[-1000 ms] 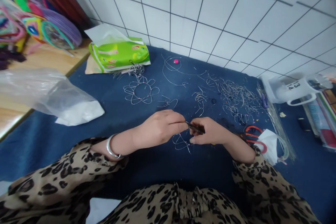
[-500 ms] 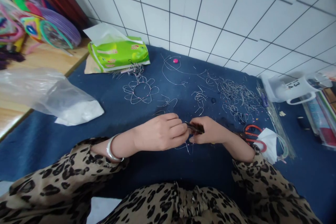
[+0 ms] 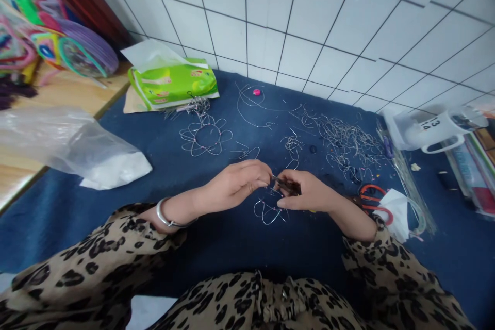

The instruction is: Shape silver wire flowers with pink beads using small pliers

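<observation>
My right hand (image 3: 309, 191) is closed around small dark pliers (image 3: 288, 185), whose jaws point left toward my left fingertips. With its fingers bent together, my left hand (image 3: 242, 181) pinches thin wire at the tip of the pliers. Below and between the hands shows a looped wire flower (image 3: 266, 211) with small pinkish spots; its upper part is partly hidden by the fingers. A finished-looking wire ring with petal loops (image 3: 208, 135) lies flat on the blue cloth, beyond my left hand.
Cut wire scraps (image 3: 348, 139) spread over the blue cloth (image 3: 232, 247). Red-handled scissors (image 3: 371, 193) lie right of my right hand. A green tissue pack (image 3: 174, 85), a pink round object (image 3: 257, 92), a plastic bag (image 3: 112, 160) and a white measuring jug (image 3: 425, 129) stand or lie around.
My left hand has turned and lifted slightly, uncovering more of the wire flower beneath it. The right hand with the pliers stays nearly in place.
</observation>
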Demonstrator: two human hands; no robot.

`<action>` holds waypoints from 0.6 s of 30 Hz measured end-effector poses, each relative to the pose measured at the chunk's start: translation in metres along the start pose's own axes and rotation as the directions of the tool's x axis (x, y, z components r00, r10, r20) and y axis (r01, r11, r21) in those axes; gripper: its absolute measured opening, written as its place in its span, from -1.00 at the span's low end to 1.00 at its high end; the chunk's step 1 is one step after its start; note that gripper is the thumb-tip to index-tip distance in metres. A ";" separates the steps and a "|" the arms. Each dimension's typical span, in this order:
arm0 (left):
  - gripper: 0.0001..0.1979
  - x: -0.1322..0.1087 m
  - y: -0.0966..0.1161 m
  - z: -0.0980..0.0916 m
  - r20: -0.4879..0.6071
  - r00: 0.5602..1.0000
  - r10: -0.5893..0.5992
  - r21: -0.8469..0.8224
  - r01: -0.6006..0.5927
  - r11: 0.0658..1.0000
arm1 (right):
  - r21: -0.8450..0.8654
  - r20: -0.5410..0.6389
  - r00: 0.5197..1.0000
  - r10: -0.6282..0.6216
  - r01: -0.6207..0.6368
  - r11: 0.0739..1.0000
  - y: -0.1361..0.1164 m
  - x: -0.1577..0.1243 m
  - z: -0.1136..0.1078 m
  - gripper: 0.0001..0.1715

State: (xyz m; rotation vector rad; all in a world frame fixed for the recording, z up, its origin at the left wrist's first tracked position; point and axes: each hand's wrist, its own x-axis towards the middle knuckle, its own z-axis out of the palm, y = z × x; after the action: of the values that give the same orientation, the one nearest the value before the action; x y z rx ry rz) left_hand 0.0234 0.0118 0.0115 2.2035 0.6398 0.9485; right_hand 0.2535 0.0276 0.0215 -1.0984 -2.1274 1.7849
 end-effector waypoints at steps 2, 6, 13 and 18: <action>-0.86 -0.001 -0.002 0.000 -0.003 1.000 0.008 -0.009 -0.008 1.000 | 0.053 -0.001 1.000 -0.017 0.017 0.998 0.001 -0.001 -0.002 -0.62; -0.84 -0.005 -0.006 0.002 0.005 1.000 -0.015 -0.007 0.016 1.000 | 0.084 -0.084 0.996 -0.015 0.022 0.996 0.003 -0.001 -0.005 -0.69; -0.83 -0.007 -0.004 0.003 -0.013 0.987 -0.160 -0.066 0.159 0.985 | 0.213 -0.464 0.886 0.006 0.105 0.971 0.010 0.005 -0.006 -0.76; -0.83 -0.008 -0.004 0.006 -0.113 0.983 -0.147 -0.056 0.141 0.988 | 0.152 -0.675 0.736 -0.047 0.202 0.968 0.014 0.007 -0.007 -0.69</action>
State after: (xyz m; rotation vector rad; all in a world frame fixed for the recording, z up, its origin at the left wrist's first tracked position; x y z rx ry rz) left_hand 0.0223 0.0075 0.0015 2.0406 0.8111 1.0119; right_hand 0.2585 0.0377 0.0088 -1.2514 -1.4887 1.2427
